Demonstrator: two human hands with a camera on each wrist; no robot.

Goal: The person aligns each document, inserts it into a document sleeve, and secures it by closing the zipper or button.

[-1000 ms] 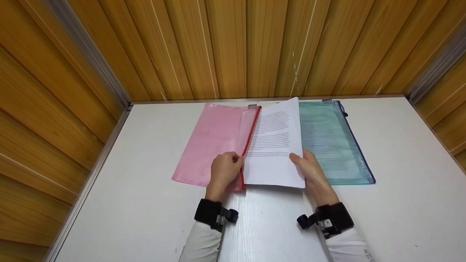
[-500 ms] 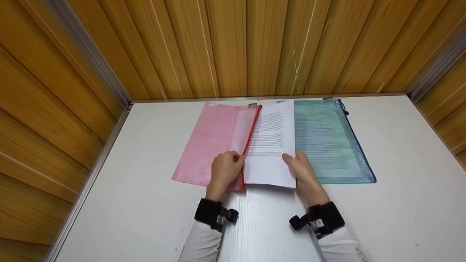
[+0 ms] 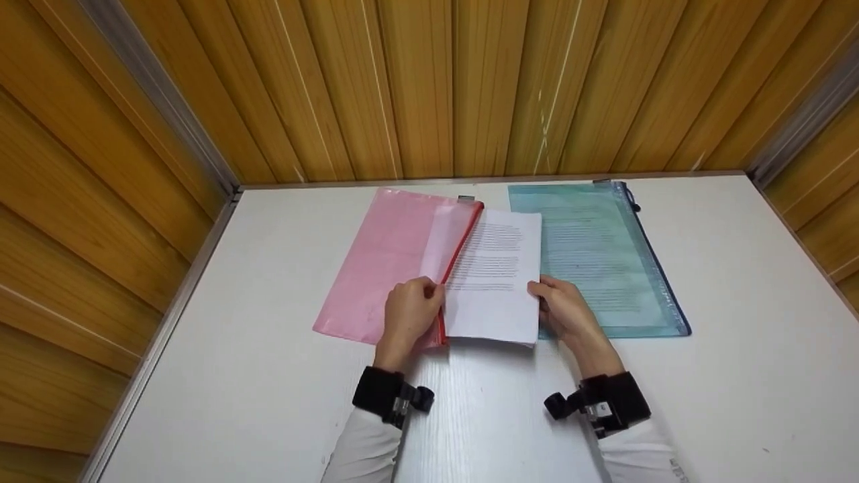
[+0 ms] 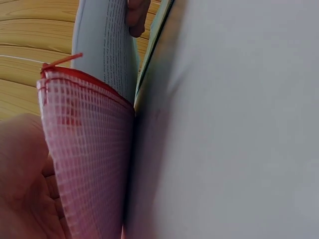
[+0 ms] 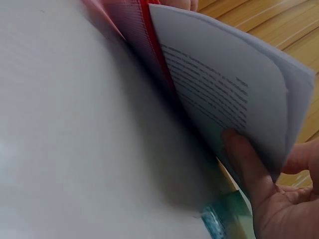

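Observation:
A pink mesh zip folder (image 3: 389, 261) lies on the white table (image 3: 268, 376), its red-edged mouth facing right. My left hand (image 3: 411, 312) pinches that red edge and holds the mouth up; the mesh (image 4: 89, 164) rises beside my palm (image 4: 22, 184). A stack of printed paper (image 3: 496, 282) sits partly inside the mouth. My right hand (image 3: 562, 310) grips the stack's right edge, fingers (image 5: 264, 194) curled round the sheets (image 5: 224, 94). A green zip folder (image 3: 604, 261) with printed sheets inside lies flat just right of the stack.
Wooden plank walls (image 3: 429, 87) enclose the table at the back and both sides. The green folder's corner (image 5: 224, 216) lies under my right hand. Black camera straps sit on both wrists.
The paper stack has dropped flatter and slid left, deeper into the pink folder, uncovering more of the green folder. My right hand followed it left; my left hand stayed put.

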